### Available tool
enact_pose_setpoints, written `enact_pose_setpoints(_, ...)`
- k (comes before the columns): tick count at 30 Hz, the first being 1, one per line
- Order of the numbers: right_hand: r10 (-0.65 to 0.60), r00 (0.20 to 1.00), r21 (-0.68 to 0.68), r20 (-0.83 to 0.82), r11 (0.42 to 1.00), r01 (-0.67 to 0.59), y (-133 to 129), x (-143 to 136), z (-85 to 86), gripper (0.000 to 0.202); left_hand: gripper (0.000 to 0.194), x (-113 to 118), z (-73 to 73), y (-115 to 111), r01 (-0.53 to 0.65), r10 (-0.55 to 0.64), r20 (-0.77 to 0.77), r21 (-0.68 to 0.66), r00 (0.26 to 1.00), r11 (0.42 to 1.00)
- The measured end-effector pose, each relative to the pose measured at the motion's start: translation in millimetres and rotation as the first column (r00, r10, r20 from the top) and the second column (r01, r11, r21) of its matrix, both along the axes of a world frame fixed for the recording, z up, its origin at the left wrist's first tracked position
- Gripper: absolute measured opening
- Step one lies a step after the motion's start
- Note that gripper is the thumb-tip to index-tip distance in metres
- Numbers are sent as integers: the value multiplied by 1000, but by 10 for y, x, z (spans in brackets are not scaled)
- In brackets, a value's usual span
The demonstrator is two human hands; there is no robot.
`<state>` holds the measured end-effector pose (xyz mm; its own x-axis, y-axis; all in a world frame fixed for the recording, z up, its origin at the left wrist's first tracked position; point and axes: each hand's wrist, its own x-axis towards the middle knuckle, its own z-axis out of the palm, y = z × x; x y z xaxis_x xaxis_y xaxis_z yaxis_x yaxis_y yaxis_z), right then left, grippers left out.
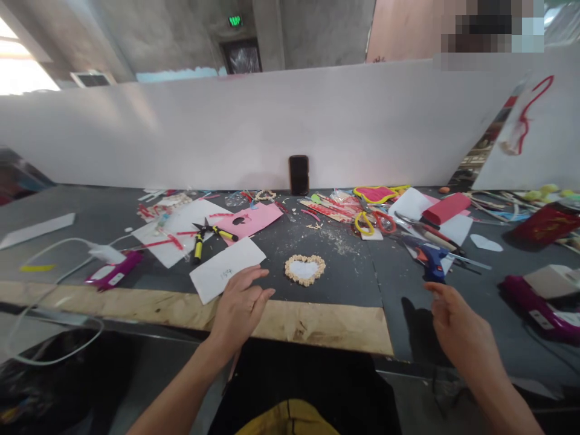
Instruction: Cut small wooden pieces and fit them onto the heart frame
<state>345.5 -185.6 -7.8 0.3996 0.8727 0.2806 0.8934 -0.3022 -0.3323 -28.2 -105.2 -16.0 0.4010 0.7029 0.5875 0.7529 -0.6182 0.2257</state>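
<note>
A small heart (305, 270) with a white centre and a beige beaded-looking rim lies flat near the table's front edge. To its left, my left hand (242, 302) is over the lower right part of a white card (224, 272) with a small mark on it, its fingers loosely apart and holding nothing. My right hand (457, 320) hovers above the table at the right, fingers loosely bent and empty. Its fingertips are close to the handle of a blue glue gun (432, 261); whether they touch cannot be made out.
Black-and-yellow pliers (198, 246) and pink paper (254, 221) lie left. A phone (299, 175) leans on the white partition (217, 133). Scissors (365, 223), a red can (548, 223) and purple power strips (541, 308) (115, 270) sit around. Behind the partition, a person is partly visible.
</note>
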Motion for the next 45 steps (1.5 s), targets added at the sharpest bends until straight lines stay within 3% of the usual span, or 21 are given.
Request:
enact_pose_setpoints(3, 82, 997, 82, -7, 993, -81, 81, -78, -48, 33, 30, 100, 65, 77, 25, -25, -14, -3, 1000, 1000)
enact_pose_setpoints(6, 255, 967, 139, 20, 957, -255, 216, -217, -28, 31, 14, 209, 128, 157, 36, -36, -48, -5, 998, 999)
enact_pose_setpoints(11, 519, 853, 3, 43, 854, -520, 441, -528, 45, 34, 26, 347, 77, 171, 92, -98, -149, -49, 984, 995)
enact_pose_setpoints(14, 605, 796, -63, 18, 795, -603, 569, -705, 31, 35, 33, 374, -4, 167, 70, -91, -205, -107, 975, 992)
enact_pose_setpoints(17, 640, 768, -98, 1, 765, -637, 720, -817, 29, 36, 44, 351, -18, 262, 13, -50, -223, -166, 973, 986)
enact_pose_setpoints(20, 662, 749, -115, -23, 743, -660, 894, -840, 84, 38, 39, 292, 43, 451, -6, -27, -194, -169, 981, 986)
enact_pose_setpoints(25, 635, 769, -96, -79, 763, -639, 1160, -806, 151, 39, 36, 232, 138, 754, 76, -86, -120, -87, 989, 993)
enact_pose_setpoints(32, 624, 764, 8, -166, 775, -632, 1329, -872, -91, 29, 25, 397, 174, 985, 231, -245, -153, -104, 957, 967)
enact_pose_setpoints(40, 629, 741, 95, -235, 773, -627, 1339, -822, -162, 26, 27, 637, 192, 1160, 280, -344, -125, -361, 931, 889)
enact_pose_setpoints(45, 634, 732, 97, -250, 769, -632, 1321, -843, -158, 26, 30, 670, 119, 1179, 294, -373, -124, -416, 919, 861)
